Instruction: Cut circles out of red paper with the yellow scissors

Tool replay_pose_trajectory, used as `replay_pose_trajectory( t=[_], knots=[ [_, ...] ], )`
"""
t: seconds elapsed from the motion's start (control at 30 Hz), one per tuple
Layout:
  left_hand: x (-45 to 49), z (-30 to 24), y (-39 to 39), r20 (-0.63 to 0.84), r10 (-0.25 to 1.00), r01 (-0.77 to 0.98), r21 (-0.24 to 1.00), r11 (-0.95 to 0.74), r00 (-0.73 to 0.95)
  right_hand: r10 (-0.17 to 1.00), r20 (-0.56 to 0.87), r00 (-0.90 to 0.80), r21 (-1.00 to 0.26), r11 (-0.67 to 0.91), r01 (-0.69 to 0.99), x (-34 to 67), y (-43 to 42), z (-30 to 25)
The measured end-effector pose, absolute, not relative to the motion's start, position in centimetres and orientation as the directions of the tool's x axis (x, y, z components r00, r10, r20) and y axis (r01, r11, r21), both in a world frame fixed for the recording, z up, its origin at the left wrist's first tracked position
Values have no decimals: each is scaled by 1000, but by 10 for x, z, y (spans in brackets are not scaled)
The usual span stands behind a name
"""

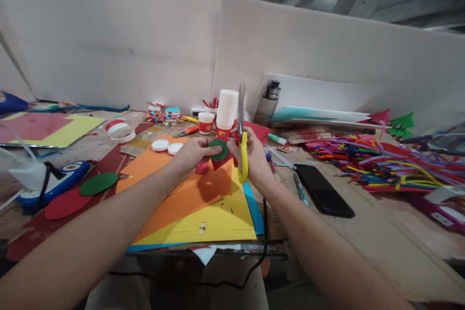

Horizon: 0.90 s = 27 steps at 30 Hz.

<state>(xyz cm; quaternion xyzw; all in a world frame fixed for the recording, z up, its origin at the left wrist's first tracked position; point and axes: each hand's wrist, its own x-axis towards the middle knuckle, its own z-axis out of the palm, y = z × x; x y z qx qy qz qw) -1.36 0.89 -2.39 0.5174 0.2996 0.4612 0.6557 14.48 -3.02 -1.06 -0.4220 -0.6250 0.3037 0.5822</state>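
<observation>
My left hand [191, 155] pinches a small green paper disc [219, 150] backed by a red paper piece [222, 161], held above the sheets. My right hand [254, 157] is closed round the yellow handles of a pair of scissors [242, 143], blades pointing up beside the disc. Under both hands lie orange [174, 193], yellow [221, 218] and blue [254, 208] paper sheets. A pink object [202, 168] shows just below my left hand.
A stack of white paper cups [227, 109], a red-and-white cup [206, 122], white lids [160, 145], a bottle [268, 102], a black phone [323, 189], a pile of pipe cleaners [381, 164], tape rolls [119, 130], green [99, 183] and red [65, 203] ovals, a glue gun [54, 181].
</observation>
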Motion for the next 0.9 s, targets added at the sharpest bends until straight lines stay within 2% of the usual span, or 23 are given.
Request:
replay_pose_trajectory(
  t=[0.17, 0.33, 0.47, 0.73, 0.9],
  knots=[
    [-29, -16, 23, 100, 980, -327, 944, -38, 174, 877, 468, -108, -795, 471, 383, 149, -41, 2],
    [-43, -12, 32, 102, 994, -454, 884, -108, -37, 882, 343, -324, -644, 472, 602, 153, -49, 8],
    [-44, -10, 33, 135, 982, -535, 824, -186, -133, 877, 305, -371, -576, 480, 661, 153, -50, 6],
    [-39, -7, 30, 146, 982, -582, 792, -186, -116, 888, 260, -379, -642, 452, 619, 153, -49, 8],
    [-33, -9, 24, 137, 991, -573, 811, -115, -4, 904, 262, -339, -689, 421, 590, 152, -46, 3]
  ],
)
